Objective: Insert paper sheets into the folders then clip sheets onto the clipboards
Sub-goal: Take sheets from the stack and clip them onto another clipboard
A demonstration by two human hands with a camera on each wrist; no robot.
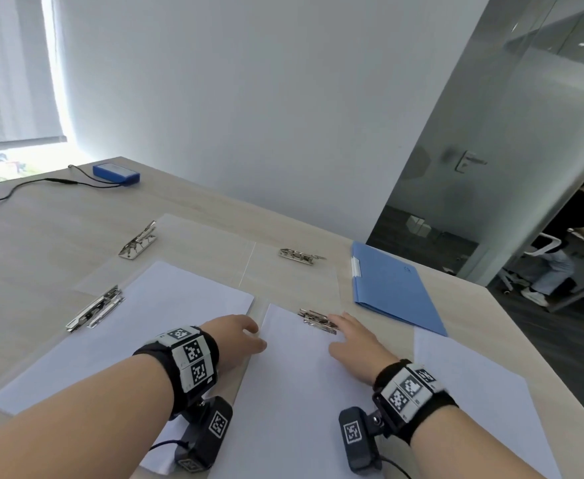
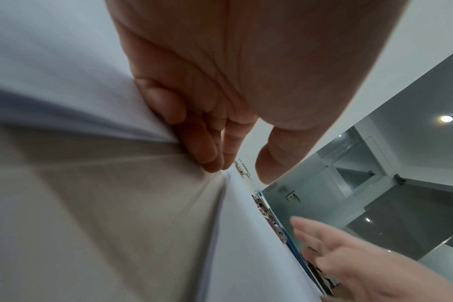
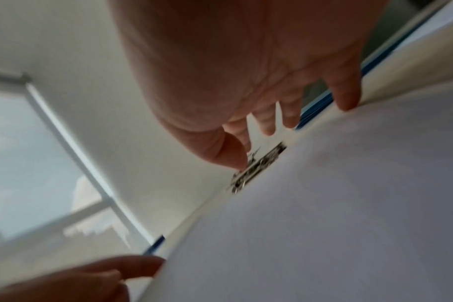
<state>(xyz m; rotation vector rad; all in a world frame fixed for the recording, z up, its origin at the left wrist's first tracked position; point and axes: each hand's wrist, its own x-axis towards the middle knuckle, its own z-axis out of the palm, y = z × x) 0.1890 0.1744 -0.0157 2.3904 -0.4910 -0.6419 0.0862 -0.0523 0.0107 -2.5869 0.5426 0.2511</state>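
A white sheet [image 1: 294, 375] lies in front of me with its top edge at a metal clip [image 1: 318, 321] of a clear clipboard. My right hand [image 1: 344, 328] hovers flat over the sheet's top right, fingers straight and spread, with the fingertips [image 3: 268, 130] at the clip [image 3: 259, 165]. My left hand [image 1: 247, 335] rests at the sheet's left edge, its fingers [image 2: 207, 155] loosely bent on the table and the thumb free. A second sheet [image 1: 166, 323] lies on the left clipboard under its clip [image 1: 95, 307]. The blue folder [image 1: 394, 288] lies shut at the right.
Two more clear clipboards with clips [image 1: 138, 236] [image 1: 300, 252] lie farther back. Loose sheets [image 1: 473, 392] sit near the table's right edge. A blue box [image 1: 116, 172] with a black cable lies at the far left. A person stands beyond the glass wall.
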